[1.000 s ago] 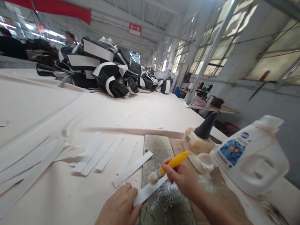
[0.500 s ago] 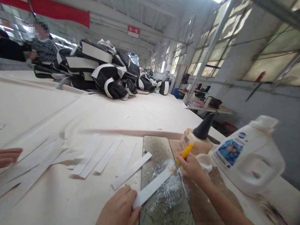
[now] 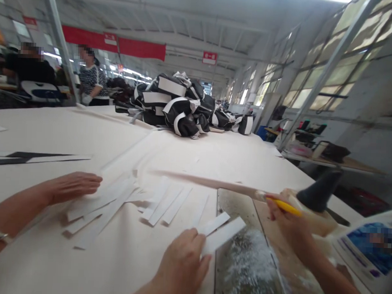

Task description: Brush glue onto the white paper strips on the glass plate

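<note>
My left hand (image 3: 184, 262) pinches the near end of a white strip (image 3: 226, 236), whose far end reaches over a stained board (image 3: 234, 200). A second white strip (image 3: 217, 222) lies just behind it, partly covered. White, wet-looking smears (image 3: 250, 256) coat the board's surface. Closed around a yellow-handled brush (image 3: 285, 206), my right hand (image 3: 291, 225) is above the board's right side. The brush's pale tip points left and is clear of the strip. Several more white strips (image 3: 168, 206) are spread on the pale sheet left of the board.
Another person's hand (image 3: 74, 186) reaches in from the left over a heap of strips (image 3: 100, 214). On the right stand a container with a dark cone (image 3: 321, 190) and a white jug (image 3: 372, 252). Black-and-white sewn pieces (image 3: 184, 108) are piled farther back.
The brush has lifted off the strip and tilted leftward in my right hand. My left hand has raised the strip's near end slightly. The view has turned left, and the other person's arm shows more.
</note>
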A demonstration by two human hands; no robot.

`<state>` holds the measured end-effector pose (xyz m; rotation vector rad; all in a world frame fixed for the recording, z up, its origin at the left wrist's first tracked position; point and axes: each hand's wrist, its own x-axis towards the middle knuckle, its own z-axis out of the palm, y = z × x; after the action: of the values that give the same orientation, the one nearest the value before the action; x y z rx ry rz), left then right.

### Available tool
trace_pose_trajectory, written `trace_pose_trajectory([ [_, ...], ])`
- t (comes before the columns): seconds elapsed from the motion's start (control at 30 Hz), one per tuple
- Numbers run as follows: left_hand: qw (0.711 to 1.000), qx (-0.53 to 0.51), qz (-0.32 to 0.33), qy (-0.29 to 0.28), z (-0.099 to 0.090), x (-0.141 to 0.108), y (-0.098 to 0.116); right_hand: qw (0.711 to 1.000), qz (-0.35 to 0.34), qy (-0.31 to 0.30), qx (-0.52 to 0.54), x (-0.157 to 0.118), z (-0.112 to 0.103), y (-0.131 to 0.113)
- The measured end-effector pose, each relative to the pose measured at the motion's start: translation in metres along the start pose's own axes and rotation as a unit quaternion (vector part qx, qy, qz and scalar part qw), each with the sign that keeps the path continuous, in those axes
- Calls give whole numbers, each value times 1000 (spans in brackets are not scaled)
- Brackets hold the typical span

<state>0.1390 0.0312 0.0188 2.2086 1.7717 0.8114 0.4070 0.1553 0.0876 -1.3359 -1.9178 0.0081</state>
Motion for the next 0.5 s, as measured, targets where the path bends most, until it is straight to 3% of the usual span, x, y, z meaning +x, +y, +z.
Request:
trace_pose_trajectory([
  [0.1,991,109,-54,60,-22,11,-18,996,-30,-63,-56,24,25,-9],
  [0.27,963,231,-131,37,-38,18,-39,973,-8,-122,-194,77,88,-23],
  [0.37,962,235,-118,78,-32,17,-41,964,18,-141,-223,109,124,-27],
  [0.5,962,223,-31,155,-5,16,-43,947,68,-181,-258,141,160,-25],
])
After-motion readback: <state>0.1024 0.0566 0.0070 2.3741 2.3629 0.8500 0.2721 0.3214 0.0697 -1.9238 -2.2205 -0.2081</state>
